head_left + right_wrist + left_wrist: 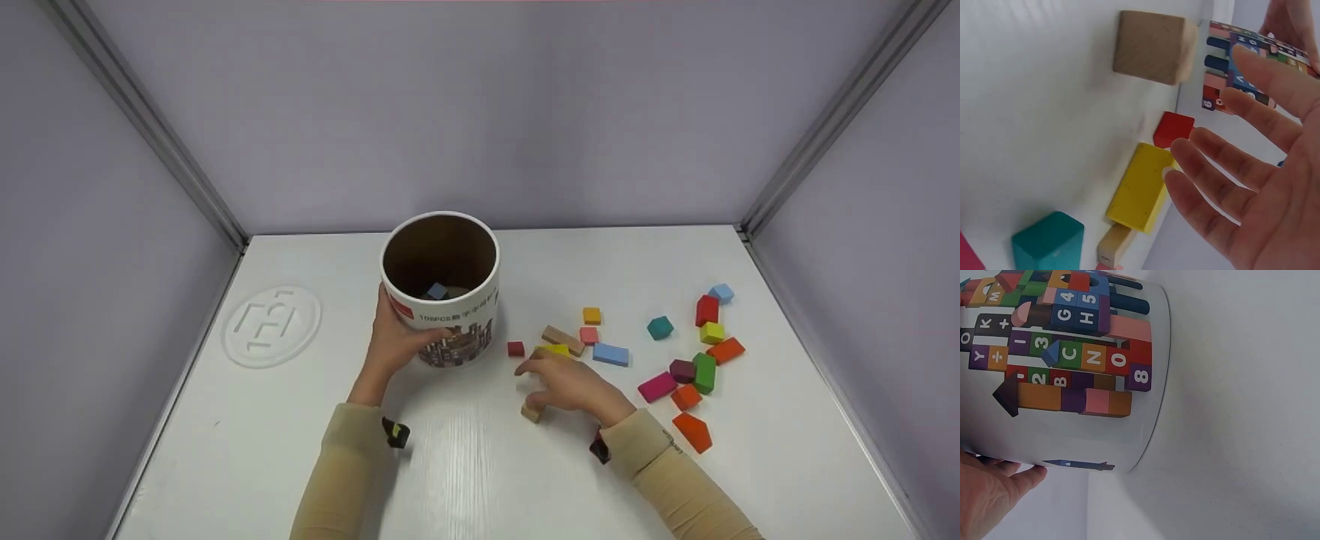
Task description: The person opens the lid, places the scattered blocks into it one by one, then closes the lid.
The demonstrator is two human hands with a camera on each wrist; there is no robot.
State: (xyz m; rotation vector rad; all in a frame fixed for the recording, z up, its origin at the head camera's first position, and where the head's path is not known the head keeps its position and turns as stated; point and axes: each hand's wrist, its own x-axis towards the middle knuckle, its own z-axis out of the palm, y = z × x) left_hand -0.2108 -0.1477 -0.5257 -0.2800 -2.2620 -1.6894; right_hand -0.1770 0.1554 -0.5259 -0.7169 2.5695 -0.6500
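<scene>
A tall white cylindrical tub [469,337] with building blocks printed on its side stands at the table's middle, tilted a little. My left hand [395,337] grips it from the left, thumb across the front. Deep inside lies a grey-blue block [437,291]; the rest of the inside is dark. Over the table to the right of the tub hovers my right hand [566,381], its fingers [1264,118] spread and holding nothing. Close to its thumb sits a plain wooden block [1148,48]. Beyond the fingertips are a yellow block [1139,188] and a small red block [1174,128].
Right of the right hand several coloured blocks lie scattered, among them a teal block [660,328], a blue block [610,354] and a green block [703,373]. A round white embossed disc [271,326] is at the left. Grey walls [480,112] enclose the table.
</scene>
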